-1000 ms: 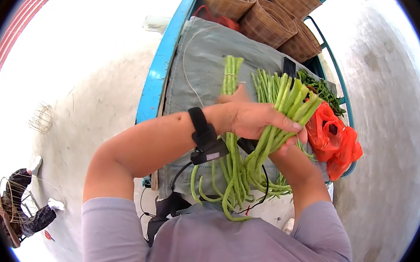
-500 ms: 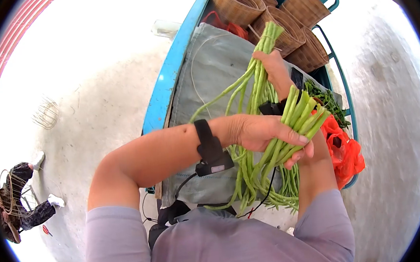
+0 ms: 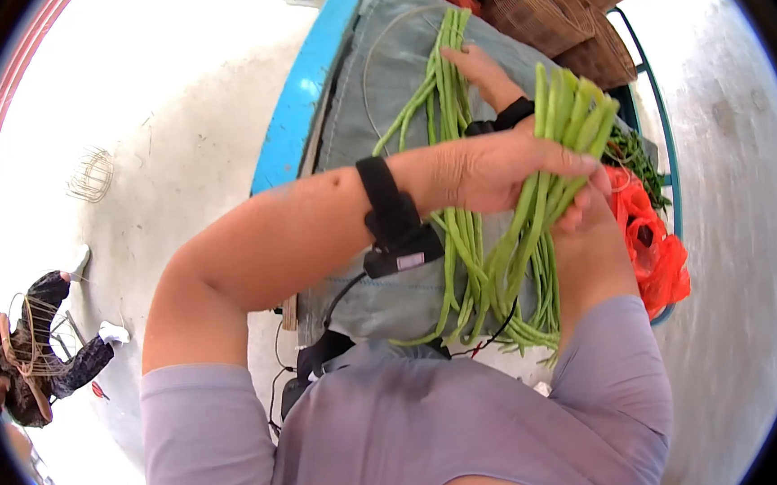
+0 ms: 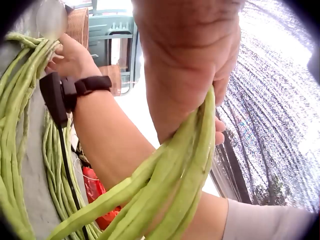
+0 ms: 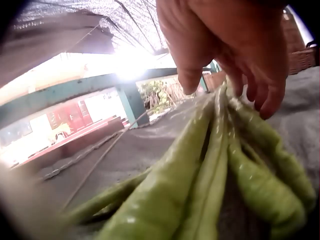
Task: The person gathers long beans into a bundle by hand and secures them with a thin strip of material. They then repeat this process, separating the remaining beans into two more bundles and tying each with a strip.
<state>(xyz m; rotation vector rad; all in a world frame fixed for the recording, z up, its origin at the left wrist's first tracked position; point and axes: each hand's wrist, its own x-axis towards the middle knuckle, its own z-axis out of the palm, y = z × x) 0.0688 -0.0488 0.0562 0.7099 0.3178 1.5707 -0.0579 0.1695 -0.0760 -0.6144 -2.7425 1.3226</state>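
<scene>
My left hand [image 3: 518,168], reaching across from the left, grips a bunch of long green beans [image 3: 569,117], thick ends up and tails hanging toward me. In the left wrist view these beans [image 4: 167,185] run out below the curled fingers. Farther back, a second bunch of long beans [image 3: 452,76] lies on the grey cloth [image 3: 393,48]. My right hand [image 3: 487,75] is at that bunch's upper end. The right wrist view shows its thumb and fingers spread apart just over the beans [image 5: 215,150]. More long beans [image 3: 544,272] lie below the left hand.
Woven baskets [image 3: 539,11] stand at the back right. A red plastic bag [image 3: 655,255] and leafy greens [image 3: 635,167] sit along the right side. A blue rail [image 3: 310,86] edges the cloth on the left. Another person's legs [image 3: 57,333] show at the far left.
My right hand has brought the second bunch from in front of the baskets down onto the cloth, farther left, and loosened its grip. The left hand keeps holding its bunch.
</scene>
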